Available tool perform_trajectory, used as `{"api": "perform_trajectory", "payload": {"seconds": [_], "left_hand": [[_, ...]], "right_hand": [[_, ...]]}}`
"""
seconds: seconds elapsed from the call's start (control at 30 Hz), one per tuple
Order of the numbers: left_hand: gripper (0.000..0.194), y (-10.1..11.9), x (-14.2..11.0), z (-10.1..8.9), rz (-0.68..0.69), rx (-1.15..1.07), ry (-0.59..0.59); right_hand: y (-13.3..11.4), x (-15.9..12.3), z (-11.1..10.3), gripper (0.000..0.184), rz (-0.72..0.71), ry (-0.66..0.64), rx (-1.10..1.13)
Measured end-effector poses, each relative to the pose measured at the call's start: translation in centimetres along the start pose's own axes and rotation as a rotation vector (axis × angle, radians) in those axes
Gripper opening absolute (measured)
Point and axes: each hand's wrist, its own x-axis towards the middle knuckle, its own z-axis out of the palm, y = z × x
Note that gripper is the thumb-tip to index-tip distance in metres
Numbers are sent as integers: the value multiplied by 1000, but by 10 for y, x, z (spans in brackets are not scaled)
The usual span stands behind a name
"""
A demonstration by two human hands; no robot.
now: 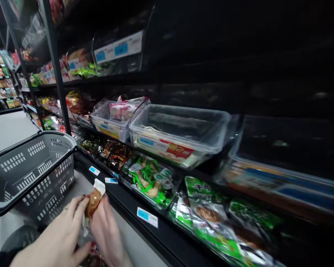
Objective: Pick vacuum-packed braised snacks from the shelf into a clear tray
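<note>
A yellow "2" shows among blurred characters on the red label (pixel 179 150) of the clear bin (pixel 189 109), towards five o'clock from centre. Lettering on the green packet (pixel 198 187), farther towards five, and the price tag (pixel 147 217), towards half past six, is illegible.

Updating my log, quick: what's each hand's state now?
Left hand: holding the brown packet, fingers bent over it.
Right hand: holding the same packet from the other side.

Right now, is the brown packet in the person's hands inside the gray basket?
No, the left hand and right hand hold the brown packet outside the gray basket, beside its wall.
</note>
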Motion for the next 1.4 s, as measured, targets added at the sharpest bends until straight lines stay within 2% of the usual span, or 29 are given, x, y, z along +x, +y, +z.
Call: {"api": "perform_trajectory", "payload": {"seconds": [0.07,0.13,0.2,0.3,0.4,0.5,0.57,0.63,0.73,0.87,0.93,1.1,1.2,1.3,1.4], "left_hand": [[64,-7,-8,28,-24,-134,213],[59,-14,-14,42,-22,-259,373],[52,-18,-19,46,-49,-391,456],[40,-17,-25,38,-161,-718,510],[38,-18,-28,26,-175,-1267,462],[37,-23,-33,19,-178,-1746,306],[34,-26,-37,17,-211,-1929,220],[31,-27,-40,17,-187,-2034,163],[32,-26,-41,16,-167,-2065,147],[40,-18,-38,10,-201,-1941,210],[46,-14,-37,10,-196,-1925,201],[56,-13,-38,22,-175,-2125,157],[38,-21,-37,20,-170,-2184,142],[21,-37,-32,-9,-207,-2063,232],[33,-65,-16,-60,-272,-1806,415]], "right_hand": [[7,-11,6,69,18,-16,-5],[9,-18,10,67,29,-36,-59],[6,-22,11,67,15,-75,-186],[-8,-24,10,67,-8,-168,-424],[-24,-25,7,64,-22,-275,-573],[-33,-24,2,58,-3,-331,-461],[-36,-22,-4,53,-56,-236,-351],[-40,-20,-8,47,-141,-83,-354],[-48,-20,-11,42,-176,23,-448],[-55,-24,-7,32,-154,-8,-477],[-54,-24,-3,30,-143,-47,-486],[-49,-22,2,30,-112,-115,-531],[-51,-21,0,30,-124,-82,-545],[-56,-21,-7,30,-136,-29,-546],[-60,-21,-15,32,-162,11,-548]]}}
